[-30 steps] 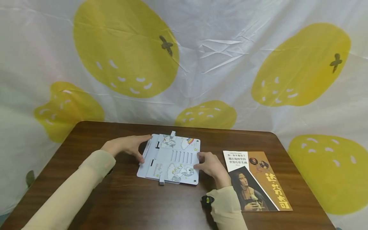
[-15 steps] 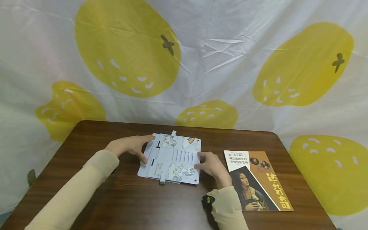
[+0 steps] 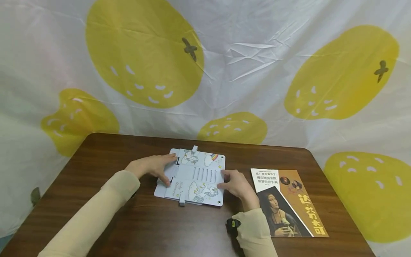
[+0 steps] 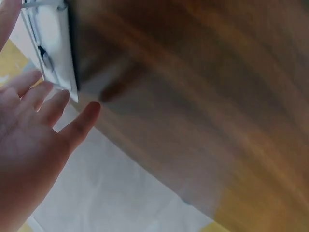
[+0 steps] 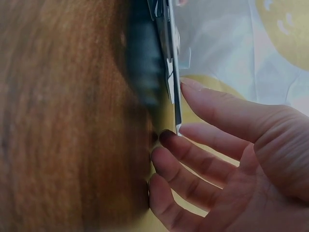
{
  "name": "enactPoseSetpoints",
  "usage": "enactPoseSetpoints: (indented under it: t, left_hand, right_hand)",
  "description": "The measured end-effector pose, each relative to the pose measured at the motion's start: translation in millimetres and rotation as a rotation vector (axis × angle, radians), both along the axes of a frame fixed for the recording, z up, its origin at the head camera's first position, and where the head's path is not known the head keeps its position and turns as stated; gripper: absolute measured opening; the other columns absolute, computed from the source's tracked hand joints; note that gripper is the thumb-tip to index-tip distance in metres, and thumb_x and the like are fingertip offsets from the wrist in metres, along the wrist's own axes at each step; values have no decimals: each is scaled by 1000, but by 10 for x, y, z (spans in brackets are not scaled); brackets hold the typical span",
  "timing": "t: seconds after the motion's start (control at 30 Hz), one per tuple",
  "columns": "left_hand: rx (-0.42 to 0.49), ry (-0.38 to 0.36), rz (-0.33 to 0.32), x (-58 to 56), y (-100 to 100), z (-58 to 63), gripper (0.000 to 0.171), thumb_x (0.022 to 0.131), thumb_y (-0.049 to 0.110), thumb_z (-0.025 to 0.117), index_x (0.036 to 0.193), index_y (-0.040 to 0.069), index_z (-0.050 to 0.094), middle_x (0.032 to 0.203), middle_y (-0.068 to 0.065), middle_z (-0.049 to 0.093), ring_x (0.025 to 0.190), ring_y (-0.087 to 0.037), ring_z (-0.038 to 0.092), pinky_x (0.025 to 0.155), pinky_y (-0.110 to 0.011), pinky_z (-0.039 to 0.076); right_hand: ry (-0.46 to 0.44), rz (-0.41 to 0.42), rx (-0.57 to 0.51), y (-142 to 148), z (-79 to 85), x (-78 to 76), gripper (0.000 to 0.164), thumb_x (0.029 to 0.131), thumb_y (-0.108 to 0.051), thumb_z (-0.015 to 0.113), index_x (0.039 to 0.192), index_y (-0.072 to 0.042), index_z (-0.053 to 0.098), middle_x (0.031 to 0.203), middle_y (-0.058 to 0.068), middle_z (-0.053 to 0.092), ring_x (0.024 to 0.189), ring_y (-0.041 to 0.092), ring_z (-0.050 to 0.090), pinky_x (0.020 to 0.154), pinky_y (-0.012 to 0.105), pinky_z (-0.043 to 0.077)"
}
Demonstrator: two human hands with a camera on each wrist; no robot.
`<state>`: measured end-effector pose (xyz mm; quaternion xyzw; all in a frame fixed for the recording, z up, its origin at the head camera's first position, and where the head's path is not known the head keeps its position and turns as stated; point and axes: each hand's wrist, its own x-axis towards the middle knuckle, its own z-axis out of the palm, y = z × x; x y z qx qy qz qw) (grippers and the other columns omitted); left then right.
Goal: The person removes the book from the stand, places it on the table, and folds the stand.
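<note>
A white book stand (image 3: 200,191) printed with unicorns and a rainbow lies folded flat on the table in the head view. Two small clips stick out from its far and near edges. My left hand (image 3: 149,168) reaches over its left end, thumb and forefinger spread apart and touching the left panel. In the left wrist view the fingers (image 4: 79,128) extend loosely beside the stand's white edge (image 4: 58,48). My right hand (image 3: 238,185) pinches the right edge, thumb on top. The right wrist view shows that thumb (image 5: 212,104) against the stand's thin edge (image 5: 176,104).
A book (image 3: 289,203) with a painted portrait on its cover lies to the right, beside the right sleeve. The brown wooden table (image 3: 179,232) ends at the back against a white curtain (image 3: 244,89) with yellow fruit prints.
My left hand has slid right over the stand's left end, and the raised strip there has moved in beneath the fingers. The right hand stays at the right edge. The book has not moved.
</note>
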<state>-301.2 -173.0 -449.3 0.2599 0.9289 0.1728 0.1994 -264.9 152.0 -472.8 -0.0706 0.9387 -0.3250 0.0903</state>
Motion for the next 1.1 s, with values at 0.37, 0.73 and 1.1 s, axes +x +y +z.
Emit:
enactPoseSetpoints:
  t: [0.37,0.73,1.1]
  left_hand:
    - [-49,-7,49,50,11,-79,114,69,45,87,156,11,22,161,-10,18,146,-30,19,116,-47,19]
    - [-94,-44,105,6,103,-52,116,68,48,86,157,14,19,163,-7,13,148,-28,11,117,-48,14]
    - [-127,-59,130,109,120,14,107,74,43,83,157,15,22,163,-6,12,148,-29,9,117,-49,15]
  right_hand:
    - [-6,10,12,-13,-5,44,61,76,-16,84,130,0,61,105,12,69,88,21,61,83,42,50]
    - [13,83,89,62,116,2,58,82,-22,79,132,0,59,106,12,68,90,22,61,82,43,50]
    - [260,96,62,-305,342,-44,37,87,-20,71,120,-5,67,111,16,65,96,29,62,78,48,51]
